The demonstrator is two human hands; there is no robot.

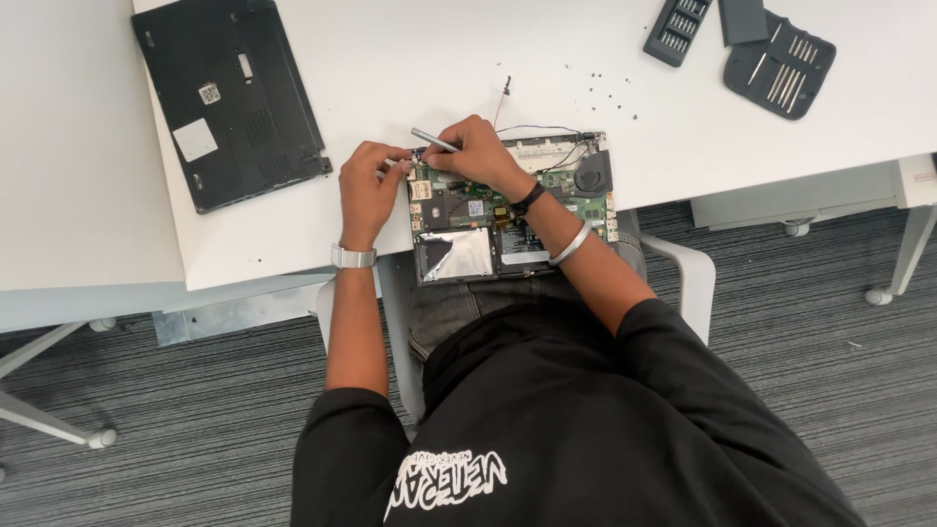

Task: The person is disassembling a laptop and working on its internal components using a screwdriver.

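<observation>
Right hand [478,151] pinches a slim grey metal screwdriver [436,141], tip down on the opened laptop's green circuit board [571,185]. Left hand [369,185], fingers pressed together, steadies the board's edge just beside that grip.

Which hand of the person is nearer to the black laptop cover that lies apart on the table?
Left. The left hand rests at the edge of the opened laptop, on the side toward the black cover. The right hand, holding a screwdriver, is over the circuit board, farther from it.

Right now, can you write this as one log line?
right hand: holds screwdriver | left hand: steadies open laptop edge | removed cover: on table, left
</observation>
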